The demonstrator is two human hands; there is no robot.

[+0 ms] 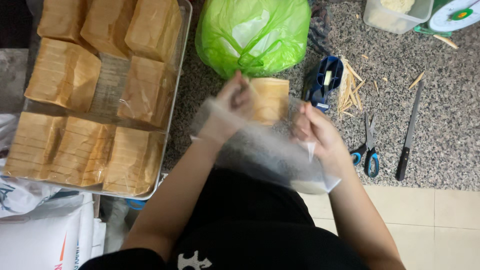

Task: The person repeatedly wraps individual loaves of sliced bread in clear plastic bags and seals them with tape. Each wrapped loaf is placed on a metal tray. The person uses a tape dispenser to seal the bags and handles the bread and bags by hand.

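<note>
head cam | looks steeply down | close over granite counter (440, 130) | single view

You stand at a speckled grey granite counter (440, 125) whose front edge runs across the right of the view. Below that edge lies a floor of pale cream square tiles (440, 220) with thin grout lines. At the counter's left edge, a dull grey concrete surface (12, 75) shows beyond it. The light is soft and even, leaving only faint shadows on the stone.
</note>
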